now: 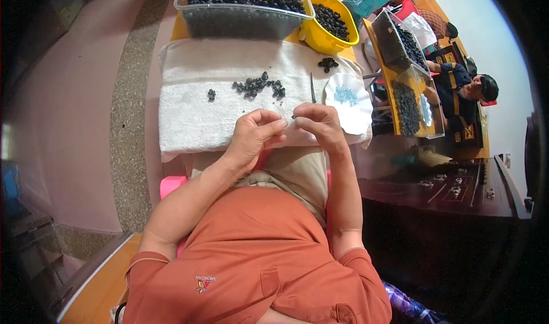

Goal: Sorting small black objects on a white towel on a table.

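Observation:
Above the near edge of a white towel [189, 124], my two hands almost meet. My left hand [257, 132] is closed in a pinch, and whatever lies between its fingertips is too small to make out. A tiny dark piece [294, 117] shows at the thumb and fingertips of my right hand [321, 127], also pinched. Small black ring-like parts [251, 87] lie in a loose heap beyond my hands, with a smaller cluster to the left. Right of them are dark tweezers [313, 88] and a white fluted dish [357, 115] holding tiny light-blue pieces [345, 96].
A clear bin [243, 16] full of black parts stands at the far edge, beside a yellow bowl [329, 45] of the same. More black parts [327, 64] sit near the bowl. On the right, a person [463, 92] sits at another table with clear bins [409, 104].

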A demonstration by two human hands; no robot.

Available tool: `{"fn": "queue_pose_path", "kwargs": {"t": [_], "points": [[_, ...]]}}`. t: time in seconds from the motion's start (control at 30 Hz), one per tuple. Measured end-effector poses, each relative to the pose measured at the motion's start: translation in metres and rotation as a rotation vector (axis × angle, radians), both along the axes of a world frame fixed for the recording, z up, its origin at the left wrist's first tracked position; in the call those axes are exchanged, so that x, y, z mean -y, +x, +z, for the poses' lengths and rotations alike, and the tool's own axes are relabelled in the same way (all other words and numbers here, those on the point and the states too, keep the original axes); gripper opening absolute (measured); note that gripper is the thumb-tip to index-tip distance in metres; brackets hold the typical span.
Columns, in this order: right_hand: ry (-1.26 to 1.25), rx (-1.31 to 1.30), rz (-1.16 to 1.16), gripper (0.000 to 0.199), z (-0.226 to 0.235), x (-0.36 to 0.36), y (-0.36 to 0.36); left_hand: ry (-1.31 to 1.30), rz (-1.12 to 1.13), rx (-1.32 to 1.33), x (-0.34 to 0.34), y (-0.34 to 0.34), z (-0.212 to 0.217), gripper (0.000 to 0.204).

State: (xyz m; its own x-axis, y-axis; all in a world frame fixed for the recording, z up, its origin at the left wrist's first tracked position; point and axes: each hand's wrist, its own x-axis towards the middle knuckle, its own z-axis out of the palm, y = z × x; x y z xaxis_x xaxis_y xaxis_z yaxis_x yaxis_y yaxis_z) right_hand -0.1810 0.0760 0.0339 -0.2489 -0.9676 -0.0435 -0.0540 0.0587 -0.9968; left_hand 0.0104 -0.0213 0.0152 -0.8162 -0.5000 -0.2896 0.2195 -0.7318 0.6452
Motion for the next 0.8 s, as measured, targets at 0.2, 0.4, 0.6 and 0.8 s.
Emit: {"fn": "queue_pose_path", "kwargs": {"t": [0.2, 0.4, 0.6, 0.8], "points": [[0.0, 0.121, 0.102, 0.017, 0.006, -0.002, 0.005, -0.065, -0.056, -0.039, -0.001, -0.002, -0.003, 0.014], [-0.006, 0.148, 0.126, 0.017, 0.008, -0.004, 0.007, -0.084, -0.078, -0.068, -0.001, -0.001, 0.0, 0.014], [-0.012, 0.133, 0.128, 0.015, 0.014, -0.006, 0.01, -0.092, -0.08, -0.079, -0.001, -0.001, -0.001, 0.015], [-0.012, 0.156, 0.154, 0.013, 0.016, -0.006, 0.013, -0.076, -0.088, -0.09, -0.002, -0.001, -0.001, 0.016]]}}
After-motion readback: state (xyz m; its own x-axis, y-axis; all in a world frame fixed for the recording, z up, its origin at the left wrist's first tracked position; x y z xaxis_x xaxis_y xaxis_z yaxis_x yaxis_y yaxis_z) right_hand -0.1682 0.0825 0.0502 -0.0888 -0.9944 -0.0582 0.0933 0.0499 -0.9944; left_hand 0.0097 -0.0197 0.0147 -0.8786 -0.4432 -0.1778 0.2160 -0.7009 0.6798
